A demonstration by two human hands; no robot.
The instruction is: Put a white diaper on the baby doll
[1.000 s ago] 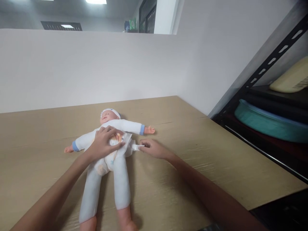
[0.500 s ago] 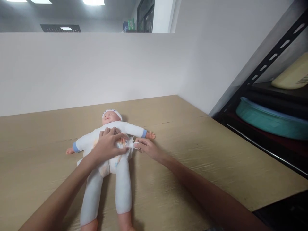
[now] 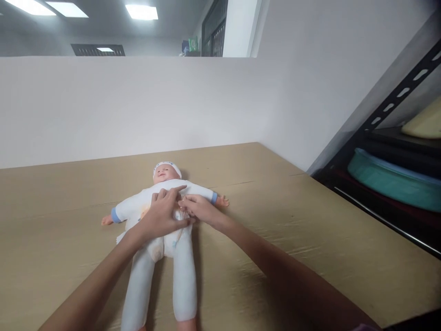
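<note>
A baby doll [image 3: 164,174] in a white suit with blue cuffs lies on its back on the tan table [image 3: 275,220], head away from me. A white diaper [image 3: 172,243] is around its hips. My left hand [image 3: 161,216] lies flat on the doll's belly, fingers spread, pressing the diaper front. My right hand [image 3: 200,210] rests on the doll's right side at the waist, fingers closed on the diaper's tab against the front panel. The two hands touch over the belly.
A white partition wall [image 3: 138,105] stands behind the table. A black metal shelf rack [image 3: 389,105] is at the right, holding a teal round item [image 3: 392,179] and a pale yellow object [image 3: 427,122].
My right hand pulled the diaper tab from out at the side inward onto the doll's belly, meeting my left hand. The view shifted slightly.
</note>
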